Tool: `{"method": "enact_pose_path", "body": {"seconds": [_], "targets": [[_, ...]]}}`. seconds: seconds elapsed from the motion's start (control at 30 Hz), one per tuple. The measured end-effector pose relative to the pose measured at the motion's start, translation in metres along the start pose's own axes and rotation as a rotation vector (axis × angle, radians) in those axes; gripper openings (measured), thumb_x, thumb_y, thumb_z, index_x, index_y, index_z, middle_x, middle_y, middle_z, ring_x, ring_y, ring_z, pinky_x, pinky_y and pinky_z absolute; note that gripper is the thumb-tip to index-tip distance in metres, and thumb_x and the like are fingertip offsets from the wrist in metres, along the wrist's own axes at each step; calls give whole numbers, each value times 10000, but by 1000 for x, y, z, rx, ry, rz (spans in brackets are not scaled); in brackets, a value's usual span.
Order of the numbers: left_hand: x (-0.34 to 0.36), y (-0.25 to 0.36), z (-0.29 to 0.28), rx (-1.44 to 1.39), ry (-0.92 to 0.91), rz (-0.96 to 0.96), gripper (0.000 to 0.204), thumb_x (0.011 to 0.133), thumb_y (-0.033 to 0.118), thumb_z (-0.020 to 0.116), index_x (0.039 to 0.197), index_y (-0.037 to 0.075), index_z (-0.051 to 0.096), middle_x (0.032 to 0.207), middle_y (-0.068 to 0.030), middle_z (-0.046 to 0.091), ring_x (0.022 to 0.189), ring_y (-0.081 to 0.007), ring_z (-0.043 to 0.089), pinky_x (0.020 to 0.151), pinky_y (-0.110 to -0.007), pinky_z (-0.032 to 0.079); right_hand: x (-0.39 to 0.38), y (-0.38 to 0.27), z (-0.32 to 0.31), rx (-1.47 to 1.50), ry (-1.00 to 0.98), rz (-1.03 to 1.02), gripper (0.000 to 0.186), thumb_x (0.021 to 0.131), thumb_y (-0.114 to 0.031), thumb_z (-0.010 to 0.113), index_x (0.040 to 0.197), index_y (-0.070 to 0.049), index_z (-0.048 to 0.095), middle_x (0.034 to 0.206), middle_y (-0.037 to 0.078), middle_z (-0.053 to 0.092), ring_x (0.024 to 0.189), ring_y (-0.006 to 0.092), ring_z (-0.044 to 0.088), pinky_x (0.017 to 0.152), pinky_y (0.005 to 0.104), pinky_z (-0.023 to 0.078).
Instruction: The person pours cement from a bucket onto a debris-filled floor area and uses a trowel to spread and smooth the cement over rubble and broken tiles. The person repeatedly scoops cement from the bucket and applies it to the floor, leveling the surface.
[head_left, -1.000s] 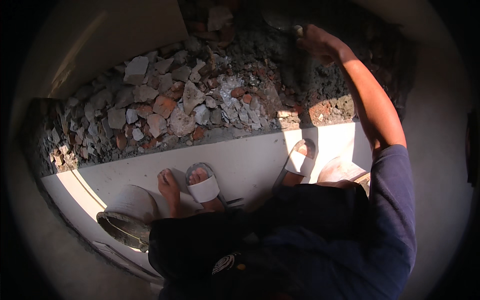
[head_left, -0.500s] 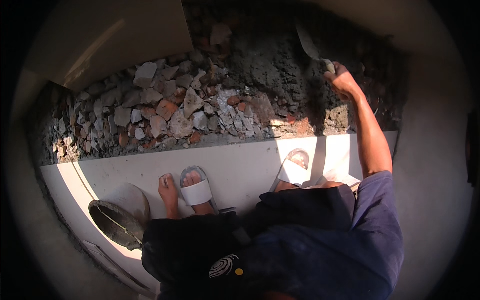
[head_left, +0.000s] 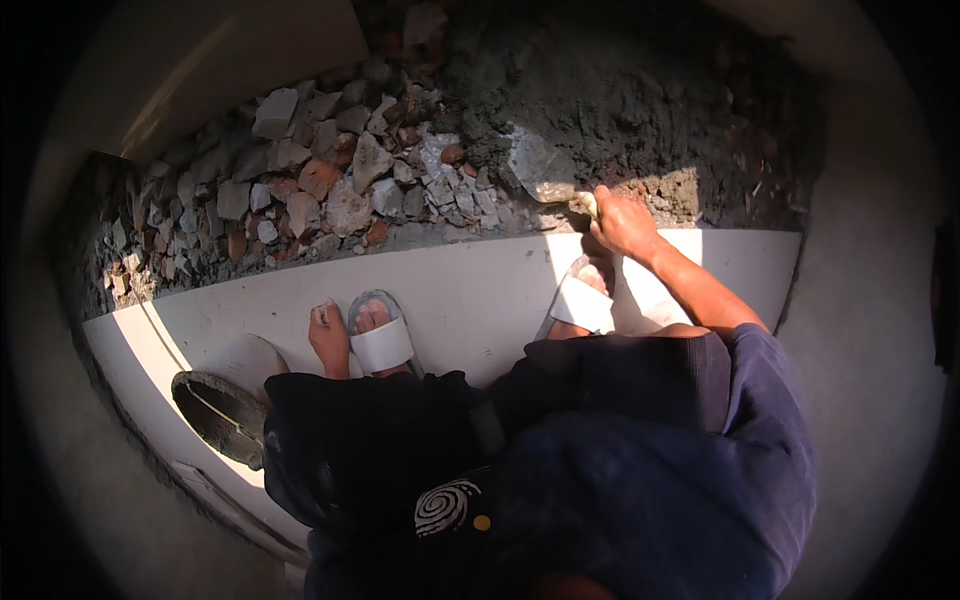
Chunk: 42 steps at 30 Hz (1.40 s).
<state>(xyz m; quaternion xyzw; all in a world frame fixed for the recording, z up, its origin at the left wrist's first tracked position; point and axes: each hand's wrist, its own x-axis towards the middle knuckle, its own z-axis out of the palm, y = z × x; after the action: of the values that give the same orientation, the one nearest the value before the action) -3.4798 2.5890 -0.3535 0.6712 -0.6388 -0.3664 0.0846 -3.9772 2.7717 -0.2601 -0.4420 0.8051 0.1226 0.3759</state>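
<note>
Trowel laid on grey mortar at the slab's far edge.

The right hand (head_left: 622, 222) is clenched round the handle of one trowel (head_left: 540, 172), whose flat, mortar-smeared blade lies on the dark wet mortar bed (head_left: 640, 110) just past the far edge of the white slab (head_left: 480, 290). The left hand (head_left: 328, 338) rests with loose fingers on the slab, holding nothing, beside one of two white sandals (head_left: 382, 340). Broken brick rubble (head_left: 300, 180) lines the far edge to the left. One dark pan (head_left: 218, 415) sits at the slab's near-left edge; bare slab lies between the feet.
</note>
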Motion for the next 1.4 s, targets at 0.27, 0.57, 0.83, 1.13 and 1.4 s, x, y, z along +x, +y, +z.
{"method": "enact_pose_path", "body": {"seconds": [0.27, 0.57, 0.83, 1.13, 1.4], "targets": [[-2, 4, 0, 17, 4, 25, 345, 943, 304, 568, 905, -35, 618, 788, -213, 648, 717, -328, 608, 688, -409, 471, -51, 21, 29, 167, 76, 28, 358, 814, -208, 619, 1063, 15, 489, 857, 261, 668, 841, 431, 657, 754, 510, 512], [-9, 12, 3, 32, 15, 100, 333, 941, 281, 579, 862, -42, 600, 738, -181, 617, 682, -254, 581, 660, -390, 458, -49, -12, 35, 292, 47, 129, 377, 843, -252, 636, 1065, 34, 535, 891, 285, 668, 859, 443, 656, 779, 485, 527], [-26, 15, -4, -10, -17, 49, 306, 952, 246, 569, 920, -53, 630, 763, -165, 635, 711, -229, 579, 691, -362, 472, -38, 35, 23, -26, 309, -290, 409, 942, -484, 536, 1020, -83, 540, 866, 179, 624, 696, 363, 668, 597, 460, 535], [-68, -18, -26, 42, 1, -106, 272, 966, 216, 553, 926, -47, 611, 783, -104, 619, 732, -167, 555, 695, -314, 463, 185, 46, -146, -133, 512, 49, 364, 934, -404, 558, 1138, -103, 549, 1044, 205, 663, 943, 363, 670, 780, 465, 543], [-16, 94, -100, 279, -73, -7, 320, 967, 269, 565, 989, -42, 637, 827, -166, 675, 770, -247, 648, 728, -349, 499, 146, 69, -175, 235, 315, 96, 517, 951, -466, 496, 1192, -14, 563, 1061, 226, 675, 1025, 375, 644, 881, 466, 499]]}}
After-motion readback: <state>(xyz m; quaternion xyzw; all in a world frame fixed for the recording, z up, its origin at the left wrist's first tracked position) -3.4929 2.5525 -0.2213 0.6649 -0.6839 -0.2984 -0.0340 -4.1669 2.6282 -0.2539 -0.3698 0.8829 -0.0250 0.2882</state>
